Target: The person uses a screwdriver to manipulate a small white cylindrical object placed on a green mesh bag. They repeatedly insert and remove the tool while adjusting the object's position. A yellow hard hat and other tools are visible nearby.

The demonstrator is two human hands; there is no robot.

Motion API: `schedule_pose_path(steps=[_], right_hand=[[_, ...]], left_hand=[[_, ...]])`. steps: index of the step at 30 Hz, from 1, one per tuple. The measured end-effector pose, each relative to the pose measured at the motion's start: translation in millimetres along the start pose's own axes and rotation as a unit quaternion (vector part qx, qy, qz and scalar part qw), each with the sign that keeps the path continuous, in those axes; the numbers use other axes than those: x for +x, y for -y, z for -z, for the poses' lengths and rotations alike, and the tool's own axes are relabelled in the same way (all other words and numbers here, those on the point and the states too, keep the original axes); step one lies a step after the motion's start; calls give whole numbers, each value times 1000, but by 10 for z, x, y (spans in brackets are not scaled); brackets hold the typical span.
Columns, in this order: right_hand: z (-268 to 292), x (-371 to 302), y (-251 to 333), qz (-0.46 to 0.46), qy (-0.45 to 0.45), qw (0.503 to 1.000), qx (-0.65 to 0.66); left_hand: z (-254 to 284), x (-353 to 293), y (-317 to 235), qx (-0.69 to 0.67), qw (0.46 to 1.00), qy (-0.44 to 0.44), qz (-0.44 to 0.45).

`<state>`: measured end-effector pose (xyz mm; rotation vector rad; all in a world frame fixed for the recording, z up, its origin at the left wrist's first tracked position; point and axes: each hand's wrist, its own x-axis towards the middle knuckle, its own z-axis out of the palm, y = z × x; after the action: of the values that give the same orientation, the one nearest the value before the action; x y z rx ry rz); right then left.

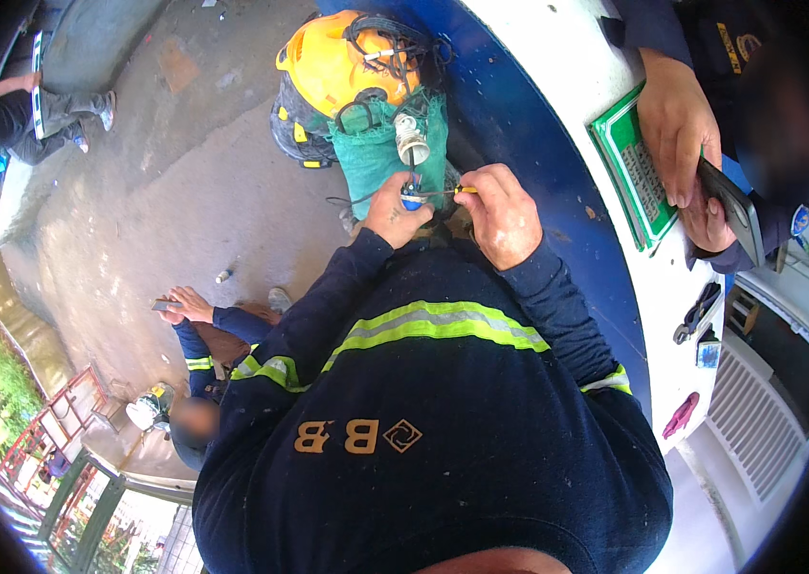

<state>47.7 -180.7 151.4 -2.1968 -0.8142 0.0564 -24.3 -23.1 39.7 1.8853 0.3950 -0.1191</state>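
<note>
My left hand is closed around a small blue fitting, too small to make out fully. A thin black cable runs out to its left. In my right hand is a screwdriver with a yellow handle. Its thin shaft points left and reaches the blue fitting. Just beyond my hands, a white cylindrical piece rests against a green woven sack. Behind it, a yellow hard hat carries a tangle of black cord.
A blue panel and a white ledge curve along my right. A green booklet lies there beside another person's hands holding a phone. At lower left someone sits with a phone. Another person's legs show far left.
</note>
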Motion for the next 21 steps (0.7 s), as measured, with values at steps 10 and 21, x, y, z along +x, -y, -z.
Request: schedule_pose_path(steps=[10, 21], right_hand=[[-47, -46, -18, -9, -3, 1000, -14], [-134, -34, 46, -27, -25, 996, 78]], left_hand=[[-40, 7, -46, 91, 994, -53, -21], [-43, -25, -81, 20, 1000, -9, 8]])
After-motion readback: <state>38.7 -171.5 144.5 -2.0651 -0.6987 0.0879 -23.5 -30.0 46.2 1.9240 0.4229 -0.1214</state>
